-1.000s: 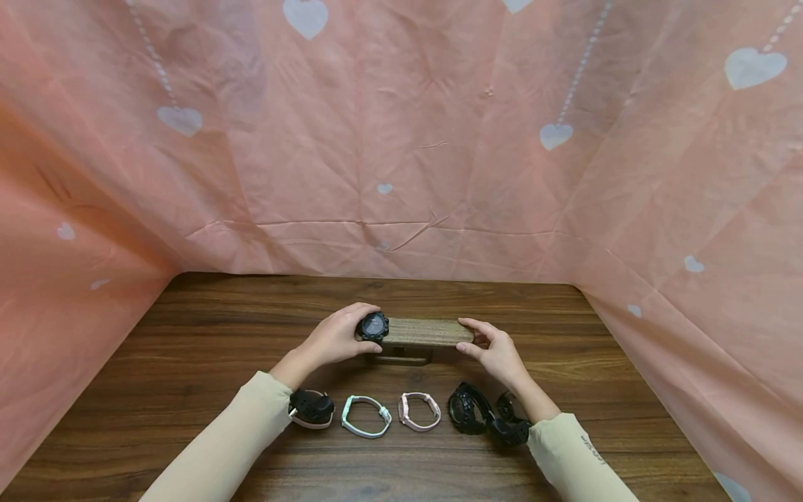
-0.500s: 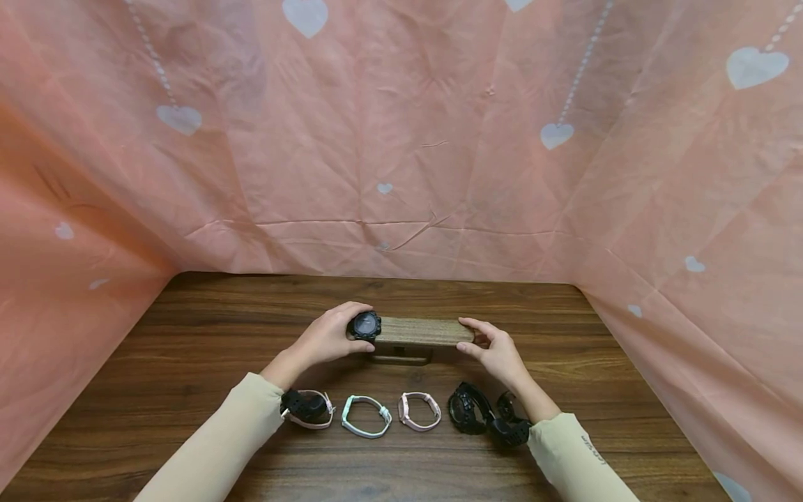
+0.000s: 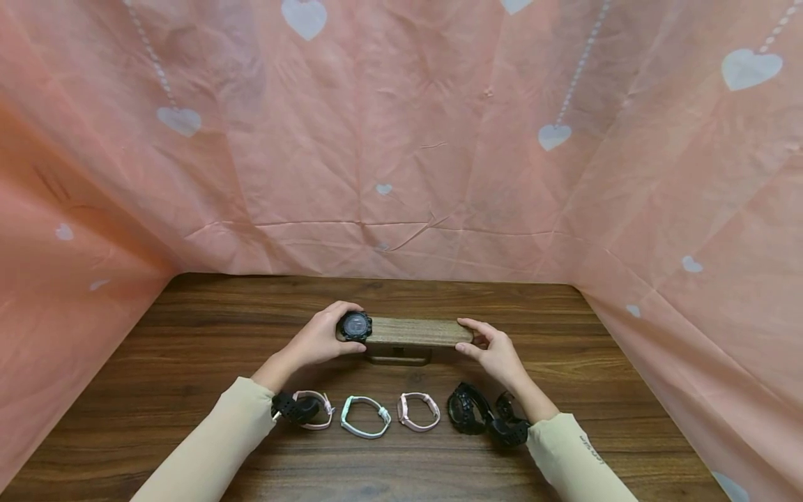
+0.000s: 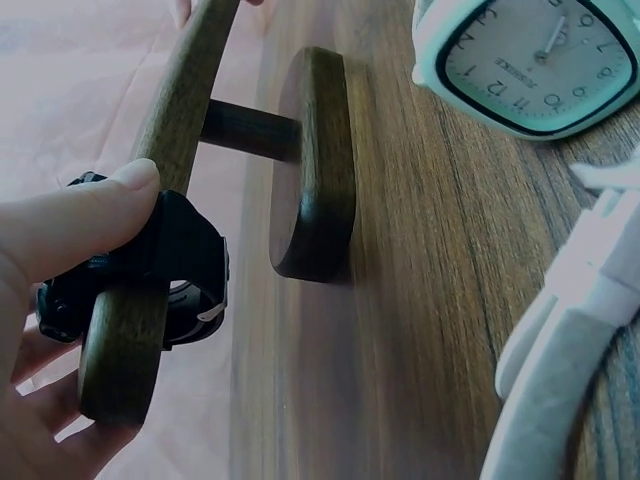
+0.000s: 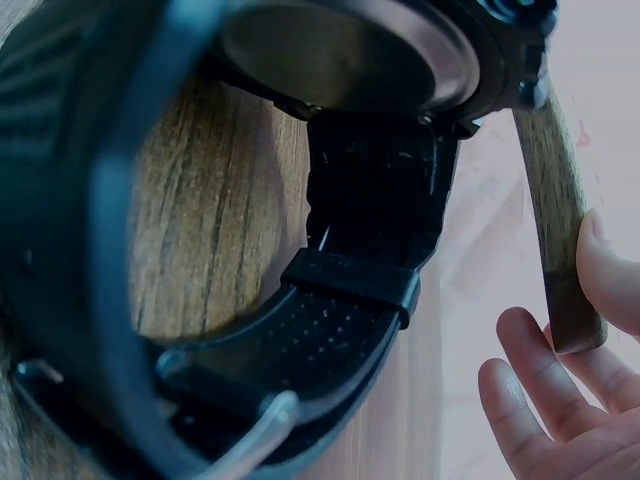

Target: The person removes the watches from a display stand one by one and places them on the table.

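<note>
A wooden T-shaped watch stand (image 3: 420, 331) stands near the middle of the table, its bar running left to right above a base (image 4: 325, 170). A black watch (image 3: 355, 325) is looped around the bar near its left end, dial facing up. My left hand (image 3: 318, 338) grips this watch, the thumb pressing on the strap at the near side and the fingers around the far side. At the opposite end, my right hand (image 3: 498, 352) holds the bar tip (image 5: 575, 320) between thumb and fingers.
Before the stand lie a pink watch (image 3: 321, 418), a mint watch (image 3: 366, 432), another pink watch (image 3: 419, 422) and a black watch (image 3: 463, 413). A further black loop (image 3: 509, 404) lies beside the right wrist. A pink curtain (image 3: 401, 153) with hearts hangs behind the table.
The black watch has slid leftward along the bar with my left hand, closer to the bar's left end. My right hand keeps its hold on the right end.
</note>
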Demonstrator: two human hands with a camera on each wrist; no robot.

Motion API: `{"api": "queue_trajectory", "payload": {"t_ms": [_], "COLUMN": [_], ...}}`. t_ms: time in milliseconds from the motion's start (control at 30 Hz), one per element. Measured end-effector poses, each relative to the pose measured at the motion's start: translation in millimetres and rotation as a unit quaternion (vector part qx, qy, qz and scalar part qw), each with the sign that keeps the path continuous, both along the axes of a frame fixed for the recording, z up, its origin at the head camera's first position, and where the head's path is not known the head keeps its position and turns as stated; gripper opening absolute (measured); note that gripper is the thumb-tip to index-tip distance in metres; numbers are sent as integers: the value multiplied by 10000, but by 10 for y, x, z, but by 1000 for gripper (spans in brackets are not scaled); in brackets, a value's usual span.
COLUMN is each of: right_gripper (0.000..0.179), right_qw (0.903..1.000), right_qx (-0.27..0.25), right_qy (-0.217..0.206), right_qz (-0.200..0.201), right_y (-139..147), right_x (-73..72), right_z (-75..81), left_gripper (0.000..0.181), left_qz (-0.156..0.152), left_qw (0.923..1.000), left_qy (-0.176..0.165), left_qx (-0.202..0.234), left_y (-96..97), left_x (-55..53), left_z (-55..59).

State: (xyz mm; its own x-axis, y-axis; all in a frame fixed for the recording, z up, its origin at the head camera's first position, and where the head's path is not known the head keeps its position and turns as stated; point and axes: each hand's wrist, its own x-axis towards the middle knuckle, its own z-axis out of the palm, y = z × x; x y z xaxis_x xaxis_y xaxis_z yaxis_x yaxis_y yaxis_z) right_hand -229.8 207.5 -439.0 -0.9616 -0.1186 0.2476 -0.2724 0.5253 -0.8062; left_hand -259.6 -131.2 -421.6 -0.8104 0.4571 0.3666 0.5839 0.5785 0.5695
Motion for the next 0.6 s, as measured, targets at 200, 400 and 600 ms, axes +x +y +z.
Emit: {"api": "queue_trajectory", "payload": {"t_ms": [200,400,600], "right_gripper": [48,47,47], "right_qw": [10000,10000,10000], "right_qx": [-20,-28,-69], "right_qy": [-10,20,-13], "right_qz": [6,-28,-42], "right_y": [5,3,2], "right_x": [-3,2,5], "right_z": [-4,3,-6], "left_gripper": [63,65,66], "left_qz": [-5,39,25], "left_qw": [9999,9999,9998], "left_qy": [77,-14,23], "left_qx": [141,116,186], "left_y": [-30,-42,-62], "left_x": [-15,-12,-4], "left_z": [-41,-50,-74]}}
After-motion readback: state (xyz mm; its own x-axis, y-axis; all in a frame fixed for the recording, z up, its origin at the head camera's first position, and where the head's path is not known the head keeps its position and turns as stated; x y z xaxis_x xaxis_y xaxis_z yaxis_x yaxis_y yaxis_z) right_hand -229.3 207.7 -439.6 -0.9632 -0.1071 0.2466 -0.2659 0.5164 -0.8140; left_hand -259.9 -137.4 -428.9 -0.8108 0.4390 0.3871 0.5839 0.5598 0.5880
